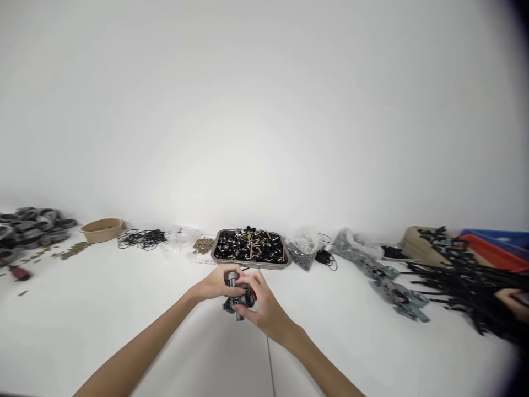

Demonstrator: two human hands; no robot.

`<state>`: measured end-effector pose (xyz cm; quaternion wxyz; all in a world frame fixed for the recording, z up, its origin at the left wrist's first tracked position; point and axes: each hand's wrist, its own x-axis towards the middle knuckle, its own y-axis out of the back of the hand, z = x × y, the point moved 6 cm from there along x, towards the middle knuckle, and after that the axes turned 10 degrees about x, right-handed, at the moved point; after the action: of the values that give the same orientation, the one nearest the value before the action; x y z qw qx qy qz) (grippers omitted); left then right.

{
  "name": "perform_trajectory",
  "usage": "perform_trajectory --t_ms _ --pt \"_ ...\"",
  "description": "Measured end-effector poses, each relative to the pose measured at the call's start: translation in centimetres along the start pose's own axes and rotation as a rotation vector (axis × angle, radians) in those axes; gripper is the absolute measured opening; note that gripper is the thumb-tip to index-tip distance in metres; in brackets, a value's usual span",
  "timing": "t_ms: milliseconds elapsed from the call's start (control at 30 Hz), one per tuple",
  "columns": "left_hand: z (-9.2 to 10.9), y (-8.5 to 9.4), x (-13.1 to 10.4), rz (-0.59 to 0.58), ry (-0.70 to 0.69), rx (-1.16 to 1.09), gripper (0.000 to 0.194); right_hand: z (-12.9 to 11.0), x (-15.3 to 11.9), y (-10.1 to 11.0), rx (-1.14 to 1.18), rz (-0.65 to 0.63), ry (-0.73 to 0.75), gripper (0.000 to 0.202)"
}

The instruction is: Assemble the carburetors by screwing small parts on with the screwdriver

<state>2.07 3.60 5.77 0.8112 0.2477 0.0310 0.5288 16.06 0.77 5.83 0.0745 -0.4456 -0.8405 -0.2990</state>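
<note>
Fitting [248,299], grey and pinched between our left hand [215,282] and right hand [268,309], sits on our side of the tray [268,266], its long axis seemingly running away from us, neither hand nearer.

The left hand [221,282] and right hand [262,309] grip a gray metal part [237,298]. Beyond them, a rectangular tray [285,265] contains small black and brass-colored pieces. A tan bowl [101,234] sits farther left.
</note>
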Motion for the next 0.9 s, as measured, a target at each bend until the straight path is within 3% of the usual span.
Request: perform_trajectory --t_ms 133,367,500,633,700,767,833,900 --pt "-2.0 -2.6 0.7 -0.082 0.014 -0.204 0.044 1.8 -1.6 1.3 -0.005 0.015 -0.052 0.025" --pt "-3.8 -2.1 -0.9 -0.377 0.047 -0.247 0.062 1.1 -1.1 -0.7 -0.085 -0.152 -0.229 0.026" --pt "-5.6 -1.2 -0.8 -0.256 0.131 -0.287 0.046 -0.2 0.2 -0.6 -0.218 -0.333 -0.295 0.026" --pt "-5.9 -1.3 -0.6 -0.203 0.134 -0.282 0.041 -0.3 4.1 2.6 -0.159 -0.567 -0.364 0.035" --pt "-5.9 -1.4 -0.6 -0.189 0.155 -0.256 0.041 0.5 7.7 5.5 -0.195 -0.445 -0.313 0.033" --pt "-6.1 -1.5 -0.6 -0.173 0.192 -0.228 0.041 2.1 11.1 8.5 -0.385 -0.153 -0.278 0.027" --pt "-6.2 -1.4 -0.5 -0.151 0.216 -0.216 0.041 4.3 13.2 9.2 -0.464 -0.011 -0.287 0.024" --pt "-6.4 -1.4 -0.5 -0.140 0.228 -0.212 0.040 6.6 14.2 8.3 -0.504 0.035 -0.310 0.021"
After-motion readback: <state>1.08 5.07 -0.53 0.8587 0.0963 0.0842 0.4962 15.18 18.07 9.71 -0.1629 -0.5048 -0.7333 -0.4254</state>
